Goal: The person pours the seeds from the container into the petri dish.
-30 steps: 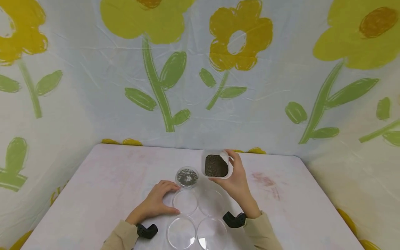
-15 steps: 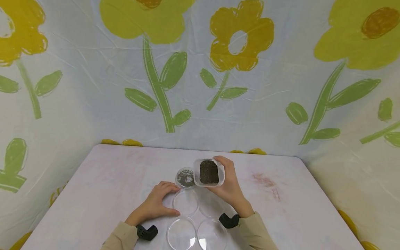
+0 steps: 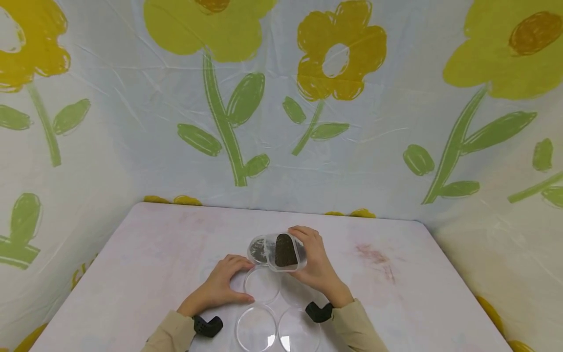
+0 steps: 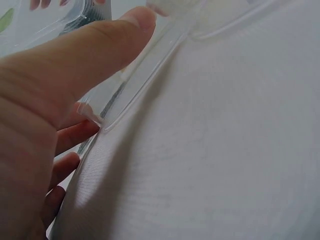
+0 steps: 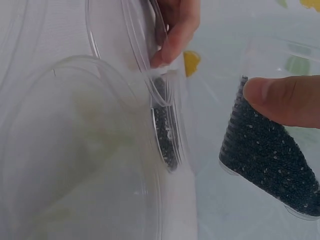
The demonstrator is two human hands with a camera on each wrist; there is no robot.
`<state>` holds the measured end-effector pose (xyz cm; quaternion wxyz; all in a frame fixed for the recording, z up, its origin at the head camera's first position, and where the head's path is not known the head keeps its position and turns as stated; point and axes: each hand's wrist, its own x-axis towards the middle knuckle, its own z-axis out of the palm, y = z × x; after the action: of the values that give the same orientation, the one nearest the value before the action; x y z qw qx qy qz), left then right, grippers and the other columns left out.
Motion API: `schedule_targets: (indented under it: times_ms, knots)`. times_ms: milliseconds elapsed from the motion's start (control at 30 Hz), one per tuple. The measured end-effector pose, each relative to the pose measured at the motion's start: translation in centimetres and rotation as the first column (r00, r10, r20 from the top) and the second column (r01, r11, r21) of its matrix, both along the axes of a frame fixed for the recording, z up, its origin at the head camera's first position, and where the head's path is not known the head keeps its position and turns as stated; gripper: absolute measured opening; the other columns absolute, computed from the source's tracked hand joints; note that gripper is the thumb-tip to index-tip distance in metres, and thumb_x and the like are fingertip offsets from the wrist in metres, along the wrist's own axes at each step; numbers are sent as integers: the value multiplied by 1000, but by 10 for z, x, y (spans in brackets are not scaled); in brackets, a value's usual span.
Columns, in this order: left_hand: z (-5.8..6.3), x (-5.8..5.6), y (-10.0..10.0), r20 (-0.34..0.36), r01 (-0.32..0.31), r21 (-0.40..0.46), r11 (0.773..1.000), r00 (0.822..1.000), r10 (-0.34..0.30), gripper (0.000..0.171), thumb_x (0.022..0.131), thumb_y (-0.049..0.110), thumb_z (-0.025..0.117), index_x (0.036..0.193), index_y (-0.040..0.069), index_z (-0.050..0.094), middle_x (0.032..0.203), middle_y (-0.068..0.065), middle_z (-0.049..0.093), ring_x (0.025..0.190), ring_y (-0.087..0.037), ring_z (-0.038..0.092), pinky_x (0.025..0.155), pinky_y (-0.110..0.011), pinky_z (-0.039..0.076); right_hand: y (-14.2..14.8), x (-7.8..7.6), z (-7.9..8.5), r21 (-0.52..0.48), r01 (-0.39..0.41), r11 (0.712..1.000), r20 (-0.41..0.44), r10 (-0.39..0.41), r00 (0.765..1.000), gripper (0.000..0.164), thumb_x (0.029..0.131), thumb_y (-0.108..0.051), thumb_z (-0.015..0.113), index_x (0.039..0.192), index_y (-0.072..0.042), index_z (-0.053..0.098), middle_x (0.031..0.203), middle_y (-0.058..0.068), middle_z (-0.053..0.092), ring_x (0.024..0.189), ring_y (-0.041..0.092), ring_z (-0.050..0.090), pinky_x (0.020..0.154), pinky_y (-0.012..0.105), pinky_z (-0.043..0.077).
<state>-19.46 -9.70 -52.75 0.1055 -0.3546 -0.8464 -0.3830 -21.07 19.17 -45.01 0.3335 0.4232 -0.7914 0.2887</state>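
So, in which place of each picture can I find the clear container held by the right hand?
Head: lower middle, the clear container in the right hand.
Left wrist: upper left corner.
Right wrist: right side, cut by the edge.
Shared landmark: the left hand, lower left of centre in head, left side in left wrist, top in right wrist.

The tub point(image 3: 270, 255) hides part of the dish point(image 3: 249, 250), apparently its right side.
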Motion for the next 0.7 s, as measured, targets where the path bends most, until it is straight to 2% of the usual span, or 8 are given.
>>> schedule_targets:
  times_ms: [233, 467, 700]
  knots:
    - [2, 1, 0, -2, -1, -19, 1000, 1000, 1, 72, 67, 54, 85, 126, 17, 65, 129, 4, 59, 122, -20, 48, 100, -50, 38, -5, 4, 0, 57, -8, 998, -6, 9, 1000, 93, 54, -10, 94, 136, 2, 49, 133, 16, 52, 119, 34, 46, 97, 48, 33]
    - [0, 0, 0, 7, -18, -30, 999, 1000, 18, 71, 67, 58, 84, 123, 18, 65, 128, 5, 59, 121, -19, 48, 98, -50, 39, -8, 4, -2, 104, -14, 994, -57, 20, 998, 92, 54, -9, 94, 135, 1, 51, 133, 16, 53, 119, 34, 46, 96, 48, 34]
    - [1, 0, 2, 9, -18, -26, 999, 1000, 18, 69, 68, 57, 84, 122, 18, 66, 126, 5, 59, 120, -19, 47, 97, -50, 39, -8, 5, -3, 146, -6, 989, -54, 14, 998, 94, 49, 5, 86, 137, -1, 50, 136, 13, 52, 124, 32, 44, 101, 46, 33]
